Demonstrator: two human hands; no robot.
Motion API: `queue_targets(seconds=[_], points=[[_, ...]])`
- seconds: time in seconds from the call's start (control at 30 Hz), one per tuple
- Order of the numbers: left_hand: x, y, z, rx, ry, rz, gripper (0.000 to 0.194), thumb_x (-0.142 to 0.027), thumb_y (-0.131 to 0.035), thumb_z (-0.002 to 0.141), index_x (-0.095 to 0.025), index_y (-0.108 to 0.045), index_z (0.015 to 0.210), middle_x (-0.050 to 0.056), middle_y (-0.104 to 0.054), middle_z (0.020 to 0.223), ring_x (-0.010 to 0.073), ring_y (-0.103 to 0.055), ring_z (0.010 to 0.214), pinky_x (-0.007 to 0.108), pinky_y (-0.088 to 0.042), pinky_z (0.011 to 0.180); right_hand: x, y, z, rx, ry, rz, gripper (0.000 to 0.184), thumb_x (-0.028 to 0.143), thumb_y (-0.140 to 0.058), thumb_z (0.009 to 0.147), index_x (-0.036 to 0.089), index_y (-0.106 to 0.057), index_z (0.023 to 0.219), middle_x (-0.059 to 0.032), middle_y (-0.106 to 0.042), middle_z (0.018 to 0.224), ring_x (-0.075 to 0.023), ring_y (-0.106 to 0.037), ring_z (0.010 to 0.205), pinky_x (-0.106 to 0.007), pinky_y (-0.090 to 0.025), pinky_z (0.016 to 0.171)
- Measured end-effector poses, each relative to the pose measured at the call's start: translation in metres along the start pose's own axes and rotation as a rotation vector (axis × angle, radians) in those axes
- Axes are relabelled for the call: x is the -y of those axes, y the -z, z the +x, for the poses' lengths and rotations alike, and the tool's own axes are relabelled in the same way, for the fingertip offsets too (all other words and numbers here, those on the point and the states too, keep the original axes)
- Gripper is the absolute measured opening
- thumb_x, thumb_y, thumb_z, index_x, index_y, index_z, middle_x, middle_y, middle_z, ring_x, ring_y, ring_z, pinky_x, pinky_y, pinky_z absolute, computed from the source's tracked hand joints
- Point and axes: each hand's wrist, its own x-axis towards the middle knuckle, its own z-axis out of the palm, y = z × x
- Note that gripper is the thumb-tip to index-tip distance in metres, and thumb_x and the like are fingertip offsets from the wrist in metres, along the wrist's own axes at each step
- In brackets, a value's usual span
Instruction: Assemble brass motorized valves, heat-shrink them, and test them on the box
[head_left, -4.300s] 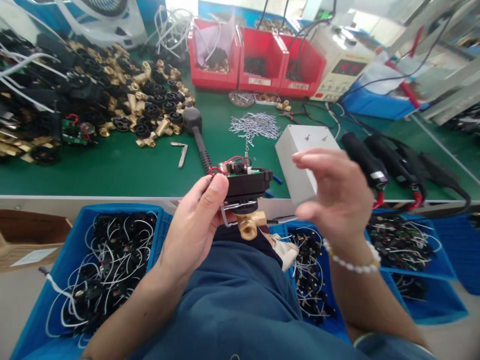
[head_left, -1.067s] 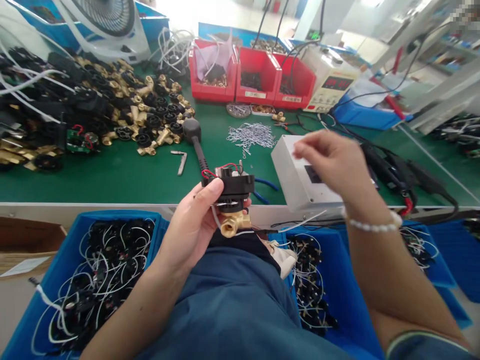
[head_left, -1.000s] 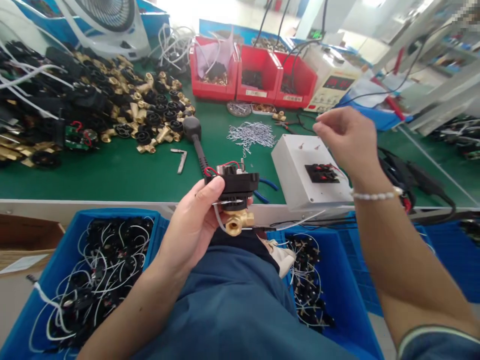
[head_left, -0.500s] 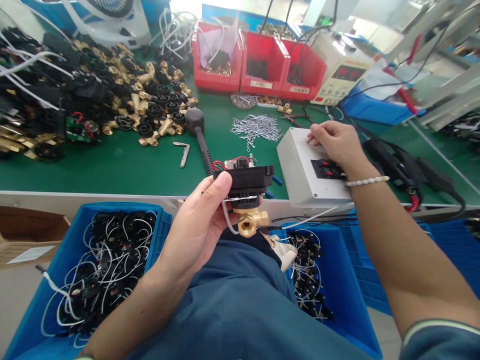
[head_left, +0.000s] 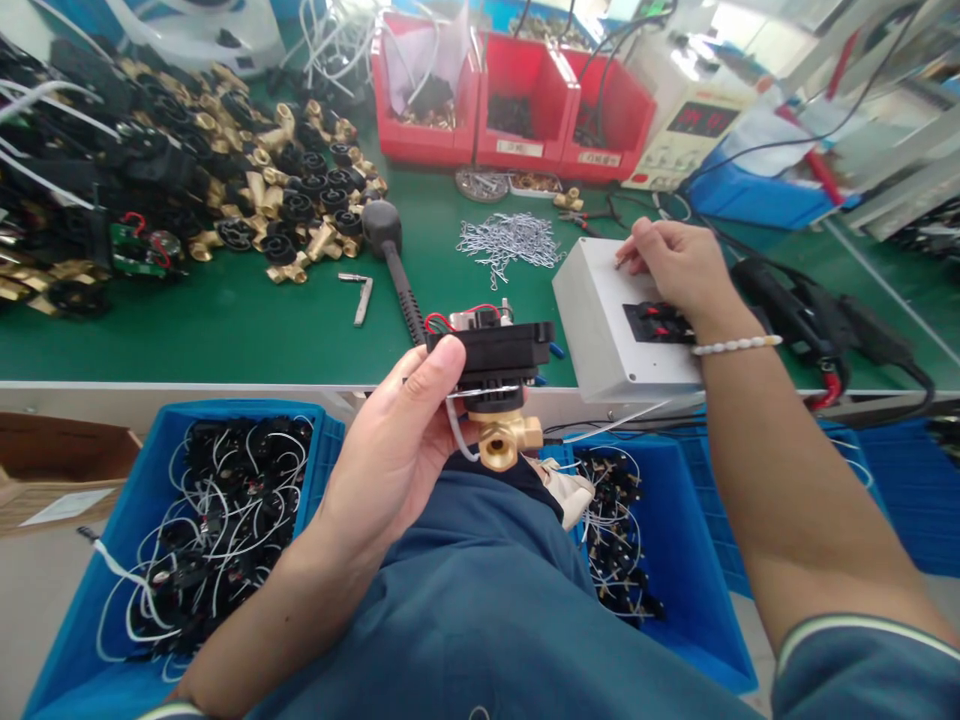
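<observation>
My left hand (head_left: pixel 409 430) is closed around a motorized valve (head_left: pixel 499 365), thumb on the side of its black housing. Red wires and a small motor show on top of the housing, and a brass body (head_left: pixel 501 440) with a threaded port hangs below. A grey cable loops beside my fingers. My right hand (head_left: pixel 671 265) rests over a light grey control box (head_left: pixel 600 330), its thumb and index finger pinched on a small switch lever (head_left: pixel 621 264) on the top face. Under that wrist sits a black terminal (head_left: pixel 652 322) with red parts.
Brass valves with black caps (head_left: pixel 300 200) are heaped at the left, near a dark mallet-like tool (head_left: pixel 384 235). Metal clips (head_left: pixel 506 240) lie before red bins (head_left: pixel 525 150). A power supply (head_left: pixel 682 130) stands behind the box. Blue crates (head_left: pixel 322 470) flank my lap below the bench edge.
The view has shifted slightly, so the bench items sit a little higher and further left. Both hands keep their holds, the left on the valve and the right at the switch lever.
</observation>
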Motion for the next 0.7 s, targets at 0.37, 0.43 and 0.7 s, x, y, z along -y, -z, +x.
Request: queue_targets(seconds=[0.37,0.43,0.7], points=[[0.0011,-0.0021,0.0002,-0.018,-0.014,0.029,0.043,-0.052,-0.071,0.090,-0.018,-0.070,0.117,0.013,-0.078,0.118,0.0367,-0.069,0.125,0.045,-0.067,0.091,-0.0014,0.0012,-0.0002,0.015,0.013,-0.048,0.044,0.023,-0.049,0.108,0.017,-0.063,0.067,-0.0028,-0.062,0.067,-0.0093,-0.050,0.059,-0.026,-0.043,0.069],[0.0016,-0.0019,0.0002,-0.013,-0.015,0.029,0.043,-0.052,-0.071,0.090,-0.018,-0.070,0.117,0.013,-0.078,0.118,0.0363,-0.070,0.125,0.045,-0.067,0.092,-0.0034,0.0015,0.0004,0.017,0.020,-0.045,0.043,0.026,-0.050,0.108,0.017,-0.064,0.068,-0.0034,-0.065,0.068,-0.0094,-0.050,0.059,-0.026,-0.044,0.069],[0.0015,-0.0024,0.0001,-0.017,-0.012,0.028,0.042,-0.051,-0.070,0.091,-0.017,-0.070,0.116,0.013,-0.078,0.119,0.0360,-0.069,0.125,0.045,-0.067,0.092,-0.0003,-0.0003,-0.0006,0.008,-0.009,-0.027,0.044,0.023,-0.049,0.108,0.016,-0.064,0.067,-0.0009,-0.057,0.062,-0.0082,-0.049,0.058,-0.024,-0.040,0.066]])
